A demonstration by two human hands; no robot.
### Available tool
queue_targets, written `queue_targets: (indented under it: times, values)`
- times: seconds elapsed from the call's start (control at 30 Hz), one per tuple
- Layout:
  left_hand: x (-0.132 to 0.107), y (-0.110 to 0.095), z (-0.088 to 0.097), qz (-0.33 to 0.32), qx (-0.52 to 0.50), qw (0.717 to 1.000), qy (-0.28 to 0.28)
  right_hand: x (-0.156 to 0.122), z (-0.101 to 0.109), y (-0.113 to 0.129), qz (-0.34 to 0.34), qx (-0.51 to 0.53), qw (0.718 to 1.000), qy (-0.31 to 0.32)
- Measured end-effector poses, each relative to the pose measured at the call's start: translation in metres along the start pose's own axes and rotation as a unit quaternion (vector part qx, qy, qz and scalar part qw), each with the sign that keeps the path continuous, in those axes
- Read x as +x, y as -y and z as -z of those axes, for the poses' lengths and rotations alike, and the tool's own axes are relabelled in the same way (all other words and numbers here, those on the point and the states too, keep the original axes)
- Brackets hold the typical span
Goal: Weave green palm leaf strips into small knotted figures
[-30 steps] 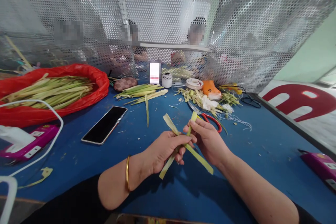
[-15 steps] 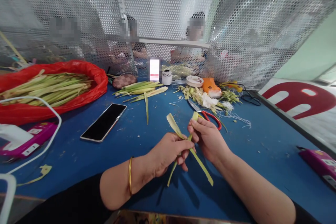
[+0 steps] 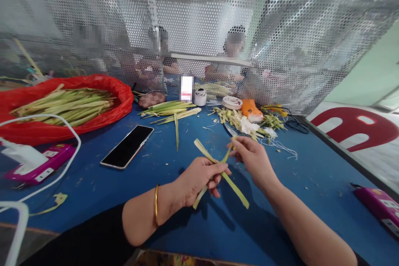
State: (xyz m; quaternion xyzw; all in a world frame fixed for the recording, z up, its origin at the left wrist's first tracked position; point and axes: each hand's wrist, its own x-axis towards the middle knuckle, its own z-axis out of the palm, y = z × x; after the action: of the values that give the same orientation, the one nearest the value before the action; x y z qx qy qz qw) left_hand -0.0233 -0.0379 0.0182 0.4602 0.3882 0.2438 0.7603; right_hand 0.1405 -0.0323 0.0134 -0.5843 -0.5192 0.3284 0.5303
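Head camera: left hand [image 3: 201, 177] pinches the crossed leaf strips [image 3: 236, 190]; right hand [image 3: 254, 161], pinching their one-o'clock end, has edged away, seemingly tautening it.

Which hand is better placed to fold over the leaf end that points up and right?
Right, I'd judge: the right hand is at that end of the crossed leaf strips, while the left hand pinches them near the crossing and seems better used as anchor.

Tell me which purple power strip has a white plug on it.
The left strip, near the phone: a white plug sits on it. The right strip's visible part shows none.
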Motion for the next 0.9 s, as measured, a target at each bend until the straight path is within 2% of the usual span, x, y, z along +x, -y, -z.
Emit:
queue_targets:
  times: [0.03,0.07,0.1,0.13,0.17,0.2,0.27,0.33,0.4,0.47,0.67,0.8,0.9]
  values:
    - [0.001,0.000,0.001,0.004,-0.003,1.000,0.003,0.002,0.004,0.002,0.085,-0.095,0.990,-0.067]
    - [0.001,0.000,0.001,0.011,-0.002,1.000,0.008,0.002,0.007,0.004,0.162,-0.174,0.965,-0.110]
    - [0.001,0.000,0.000,0.017,0.006,1.000,0.014,0.001,0.009,0.007,0.227,-0.233,0.939,-0.112]
    - [0.002,0.002,-0.001,0.022,0.019,0.999,0.020,-0.001,0.009,0.009,0.274,-0.273,0.919,-0.072]
    - [0.002,0.003,-0.002,0.024,0.038,0.999,0.024,-0.003,0.007,0.011,0.299,-0.294,0.908,-0.005]
    - [0.002,0.005,-0.003,0.023,0.057,0.998,0.025,-0.007,0.005,0.013,0.298,-0.300,0.904,0.065]
    - [0.002,0.008,-0.005,0.021,0.087,0.996,0.022,-0.012,-0.001,0.014,0.249,-0.261,0.917,0.171]
    - [0.001,0.009,-0.007,0.027,0.100,0.994,0.017,-0.016,-0.006,0.013,0.189,-0.182,0.943,0.206]
    - [0.001,0.009,-0.007,0.034,0.102,0.994,0.020,-0.019,-0.009,0.012,0.164,-0.115,0.960,0.197]
    - [-0.001,0.008,-0.007,0.037,0.096,0.994,0.029,-0.020,-0.011,0.011,0.174,-0.090,0.964,0.182]
    - [-0.004,0.006,-0.009,0.057,0.086,0.993,0.052,-0.027,-0.015,0.012,0.200,-0.095,0.963,0.152]
    - [-0.003,0.010,-0.012,0.054,0.096,0.992,0.063,-0.028,-0.019,0.010,0.211,-0.097,0.960,0.159]
    - [-0.001,0.012,-0.012,0.052,0.086,0.994,0.042,-0.024,-0.018,0.009,0.253,-0.116,0.947,0.162]
